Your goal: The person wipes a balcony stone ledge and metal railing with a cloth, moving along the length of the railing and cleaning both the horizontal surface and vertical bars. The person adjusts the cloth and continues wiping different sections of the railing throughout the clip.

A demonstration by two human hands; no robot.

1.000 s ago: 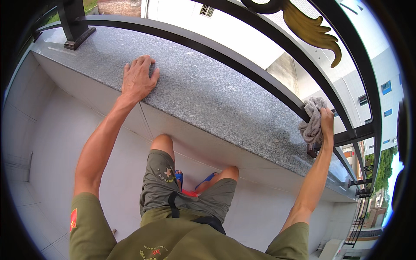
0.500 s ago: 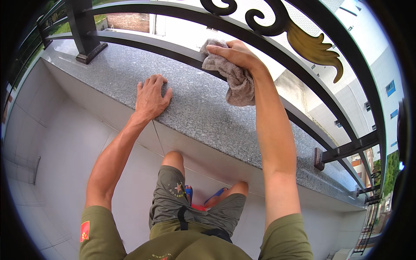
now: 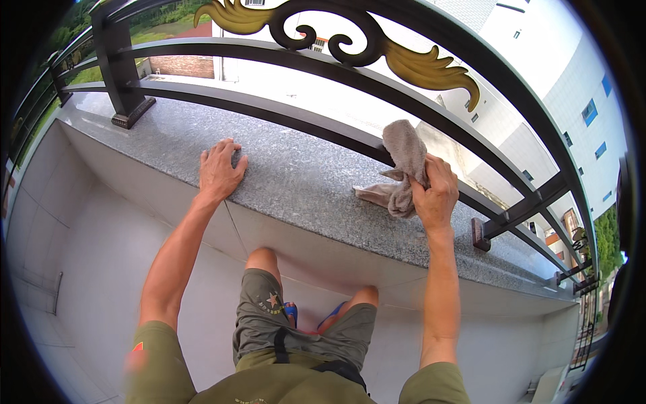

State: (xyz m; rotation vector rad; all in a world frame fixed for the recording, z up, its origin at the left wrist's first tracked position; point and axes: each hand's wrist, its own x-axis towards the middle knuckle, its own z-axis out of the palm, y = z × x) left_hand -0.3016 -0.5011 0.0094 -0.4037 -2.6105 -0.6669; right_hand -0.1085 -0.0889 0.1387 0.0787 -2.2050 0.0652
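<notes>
My right hand (image 3: pixel 437 192) is closed round a crumpled grey-brown cloth (image 3: pixel 406 151). The cloth's upper part lies against the lower bar (image 3: pixel 296 120) of the black metal railing, and a loose fold hangs over the granite ledge (image 3: pixel 296 178). My left hand (image 3: pixel 221 170) rests on that ledge near its front edge, fingers spread and holding nothing. Part of the lower bar is hidden behind the cloth and my right hand.
Thick railing posts stand on the ledge at the left (image 3: pixel 118 67) and the right (image 3: pixel 511 219). Gold leaf ornaments (image 3: pixel 431 67) and black scrolls sit between the upper bars. A tiled wall (image 3: pixel 282 249) drops from the ledge to the pale floor (image 3: pixel 188 283). Buildings show beyond.
My right hand has moved right along the lower bar and nearer to me, with the cloth. My left hand stays on the ledge. The view has tilted up, showing more of the railing.
</notes>
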